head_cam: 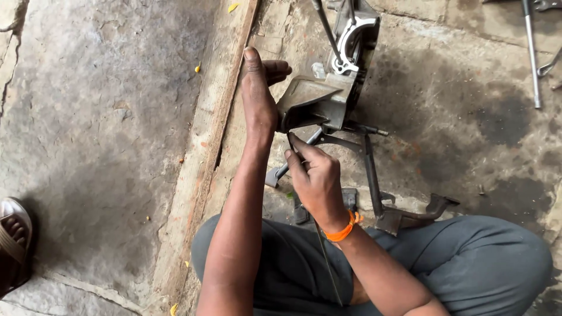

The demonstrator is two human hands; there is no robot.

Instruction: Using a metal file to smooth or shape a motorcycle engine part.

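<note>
Item: one dark grey, greasy metal casting with a wedge-shaped face [313,99], standing on the stained concrete floor [468,117] at twelve o'clock from my knees.

My left hand [260,93], one: grip closed around the casting's nine o'clock edge, fingers curled behind it, seemingly to keep it upright and steady.

My right hand [316,178], one, with an orange thread band [345,228] at the wrist: grip pinched on a thin dark metal strip [291,140] at the casting's six o'clock, just beneath it.

Bent dark steel rods [370,169], about two, run down from the casting towards my lap.

Long wooden plank [205,146], one, at nine o'clock.

Bright steel bar [531,52], one, at two o'clock, well apart.

Sandalled foot [14,234], one, another person's, at eight o'clock.
</note>
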